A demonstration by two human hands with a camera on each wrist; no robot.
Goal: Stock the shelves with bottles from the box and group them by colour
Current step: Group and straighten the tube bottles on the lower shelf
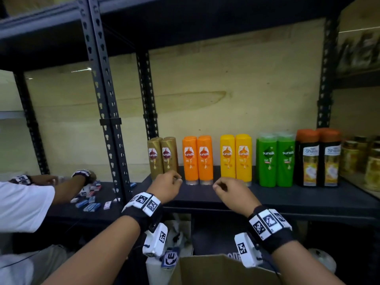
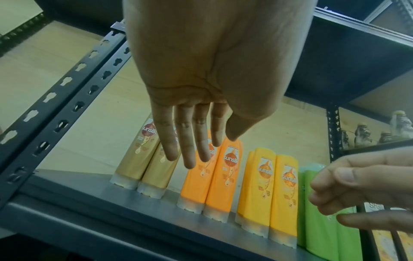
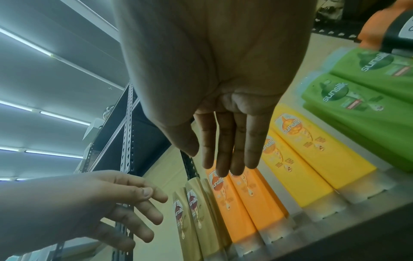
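On the dark shelf (image 1: 287,197) bottles stand upright in colour pairs: gold (image 1: 162,157), orange (image 1: 198,159), yellow (image 1: 236,158), green (image 1: 276,159), and black ones with orange caps (image 1: 317,157). My left hand (image 1: 176,179) hovers empty at the shelf's front edge, just in front of the gold and orange bottles. In the left wrist view its fingers (image 2: 190,141) hang straight. My right hand (image 1: 218,185) is empty too, in front of the yellow pair, its fingers (image 3: 228,141) relaxed. The cardboard box (image 1: 216,270) sits below, its inside hidden.
A person in a white shirt (image 1: 22,206) works at the left, handling small packets (image 1: 90,202) on the neighbouring shelf. Perforated uprights (image 1: 107,112) separate the two bays. Golden jars (image 1: 362,159) stand at the far right. An upper shelf (image 1: 205,27) hangs overhead.
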